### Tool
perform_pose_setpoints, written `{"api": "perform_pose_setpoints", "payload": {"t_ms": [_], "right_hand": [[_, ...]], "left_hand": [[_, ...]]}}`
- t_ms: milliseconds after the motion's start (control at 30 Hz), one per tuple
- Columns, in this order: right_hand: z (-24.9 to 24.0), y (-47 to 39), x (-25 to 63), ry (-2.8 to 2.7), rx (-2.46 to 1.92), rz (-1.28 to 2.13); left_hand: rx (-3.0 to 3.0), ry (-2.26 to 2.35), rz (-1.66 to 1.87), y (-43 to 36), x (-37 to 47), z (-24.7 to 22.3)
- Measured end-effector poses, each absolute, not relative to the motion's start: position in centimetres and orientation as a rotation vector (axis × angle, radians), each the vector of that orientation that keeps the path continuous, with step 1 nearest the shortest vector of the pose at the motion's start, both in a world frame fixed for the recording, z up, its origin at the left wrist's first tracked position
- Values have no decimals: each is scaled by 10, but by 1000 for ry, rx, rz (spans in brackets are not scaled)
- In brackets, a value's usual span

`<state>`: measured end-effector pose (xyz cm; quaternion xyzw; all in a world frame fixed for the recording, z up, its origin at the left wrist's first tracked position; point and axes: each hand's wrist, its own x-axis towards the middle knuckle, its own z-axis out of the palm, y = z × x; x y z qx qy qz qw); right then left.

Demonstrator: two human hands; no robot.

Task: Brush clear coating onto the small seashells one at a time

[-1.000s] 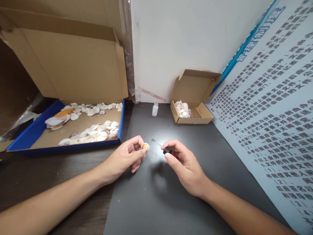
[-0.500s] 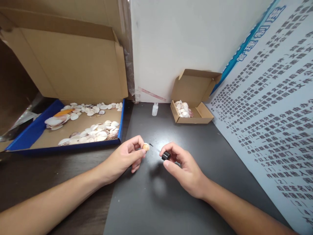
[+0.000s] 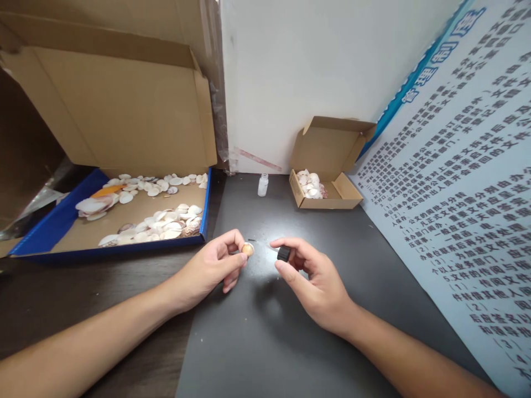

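Observation:
Between thumb and forefinger, my left hand (image 3: 219, 265) pinches a small tan and white seashell (image 3: 248, 250) at the middle of the view. My right hand (image 3: 313, 282), to its right, has its fingers closed round the black ribbed cap of a brush applicator (image 3: 283, 254). A thin pale stem runs from the cap toward the shell, with a dark tip close to the shell's upper edge; I cannot tell whether they touch. Farther back, a small clear bottle (image 3: 263, 186) with whitish contents stands upright, its neck uncapped.
On the left lies an open blue-edged cardboard box (image 3: 136, 207) holding many seashells (image 3: 166, 224) and an orange piece (image 3: 107, 191). A smaller open cardboard box (image 3: 332, 203) with shells stands at the back right. A printed board (image 3: 456, 182) leans along the right side.
My right hand has tilted the applicator, raising the cap slightly and bringing the dark tip nearer the shell. My left hand and the shell have stayed in place.

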<state>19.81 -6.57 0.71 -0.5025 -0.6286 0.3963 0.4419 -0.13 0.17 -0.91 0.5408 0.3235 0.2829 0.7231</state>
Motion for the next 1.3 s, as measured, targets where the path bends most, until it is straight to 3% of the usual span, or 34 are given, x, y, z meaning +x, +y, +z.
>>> {"api": "perform_pose_setpoints", "payload": {"t_ms": [567,733,1300], "right_hand": [[4,-62,200,-1602,-1193,974],[4,-65,199,-1604,-1207,812],[3,-63,201,-1686,-1166,717]], "left_hand": [[1193,713,623,2,-1,-11],[1193,710,628,2,-1,-10],[1197,719,616,3,-1,-11]]}}
